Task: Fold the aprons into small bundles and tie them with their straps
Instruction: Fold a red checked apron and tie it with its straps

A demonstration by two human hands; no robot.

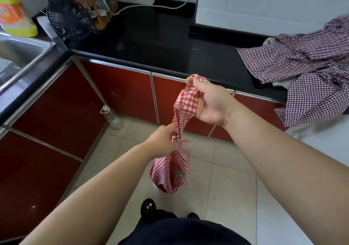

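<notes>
Fingers of the right hand (pixel 209 103) are curled round the upper end of a red-and-white checked cotton apron (pixel 170 171), with a wide band of the cloth bunched against the palm and a strip looped over the fingertips. Lower and nearer the body, the left hand (pixel 165 138) pinches the gathered neck of the same cloth between thumb and fingers. Between the two hands runs a narrow twisted strap (pixel 178 120) of the same check. Below the left hand the rest of the apron hangs in the air as a loose rounded bundle, above the pale tiled floor (pixel 232 188).

Beyond the hands stands a glossy black desk (pixel 160 42) over red cabinet doors (pixel 122 93). At its right end lies a heap of purple-and-white checked aprons (pixel 294 63), part of it draped over the front edge. In the far left corner of the desk stands a small black fan (pixel 69 17), with a steel sink (pixel 20 50) and a yellow plastic bottle (pixel 13 12) further left. A clear plastic bottle (pixel 113 118) stands on the floor at the cabinet corner.
</notes>
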